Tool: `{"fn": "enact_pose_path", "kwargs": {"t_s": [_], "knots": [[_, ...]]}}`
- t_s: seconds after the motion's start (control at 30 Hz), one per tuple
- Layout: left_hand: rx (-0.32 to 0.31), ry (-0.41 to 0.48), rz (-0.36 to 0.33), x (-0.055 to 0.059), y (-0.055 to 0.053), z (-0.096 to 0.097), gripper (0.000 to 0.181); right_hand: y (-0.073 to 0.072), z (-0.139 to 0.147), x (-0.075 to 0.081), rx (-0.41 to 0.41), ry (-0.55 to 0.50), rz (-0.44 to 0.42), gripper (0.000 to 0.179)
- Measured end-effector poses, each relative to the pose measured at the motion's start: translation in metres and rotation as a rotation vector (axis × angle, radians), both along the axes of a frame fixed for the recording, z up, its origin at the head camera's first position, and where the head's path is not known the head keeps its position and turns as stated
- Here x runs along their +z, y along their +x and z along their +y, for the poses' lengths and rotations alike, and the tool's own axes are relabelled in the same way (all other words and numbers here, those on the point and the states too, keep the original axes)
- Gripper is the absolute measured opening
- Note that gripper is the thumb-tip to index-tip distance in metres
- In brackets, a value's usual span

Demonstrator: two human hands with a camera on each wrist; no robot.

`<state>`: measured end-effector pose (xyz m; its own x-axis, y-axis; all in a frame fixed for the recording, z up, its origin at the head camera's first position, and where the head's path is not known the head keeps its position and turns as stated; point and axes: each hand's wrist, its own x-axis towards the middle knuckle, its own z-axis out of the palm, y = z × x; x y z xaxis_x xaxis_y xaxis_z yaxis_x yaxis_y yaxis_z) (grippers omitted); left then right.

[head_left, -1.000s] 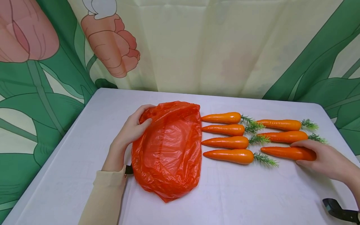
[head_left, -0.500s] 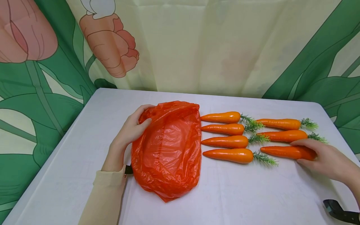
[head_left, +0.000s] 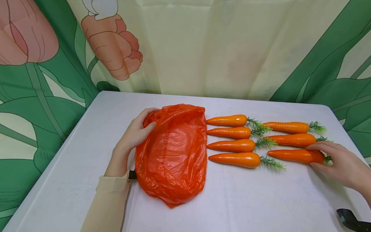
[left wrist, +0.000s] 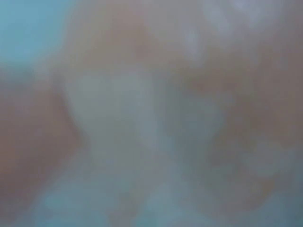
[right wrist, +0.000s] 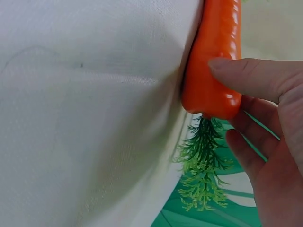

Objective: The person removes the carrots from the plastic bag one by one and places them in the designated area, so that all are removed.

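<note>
A red plastic bag (head_left: pixel 171 154) lies on the white table with its mouth spread wide. My left hand (head_left: pixel 137 130) holds the bag's far left rim, thumb over the edge and the other fingers hidden behind the plastic. Blur hides all detail in the left wrist view. At the right, my right hand (head_left: pixel 342 164) is at the thick end of the nearest carrot (head_left: pixel 292 156), thumb and fingers on either side. In the right wrist view the thumb (right wrist: pixel 246 73) lies straight across this carrot (right wrist: pixel 215 52), its green top hanging beside loosely bent fingers.
Several carrots with leafy tops, among them the front one (head_left: pixel 236 159), lie in a column beside the bag, tips toward it. Two more, an upper carrot (head_left: pixel 287 127) and a middle carrot (head_left: pixel 295 140), lie above the touched one. A printed curtain (head_left: pixel 208 48) hangs behind the table (head_left: pixel 232 203).
My right hand has slid a little to the right along the carrot, uncovering more of its thick end and some green. The carrot has stayed in place. My left hand and the bag look unchanged.
</note>
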<state>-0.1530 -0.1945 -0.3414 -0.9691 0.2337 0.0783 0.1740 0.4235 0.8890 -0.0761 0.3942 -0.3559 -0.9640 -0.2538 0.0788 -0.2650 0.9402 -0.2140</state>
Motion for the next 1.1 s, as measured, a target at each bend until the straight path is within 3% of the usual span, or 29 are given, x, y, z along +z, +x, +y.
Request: {"fn": "enact_pose_path", "kwargs": {"t_s": [0.8,1.1], "knots": [[-0.006,0.006,0.0,-0.001,-0.001,0.001,0.045,0.005,-0.006,-0.001,-0.025,-0.028,0.042,0.052],[-0.011,-0.003,0.009,-0.003,-0.001,-0.002,0.045,0.004,-0.027,0.006,-0.023,-0.068,0.077,0.047]]}}
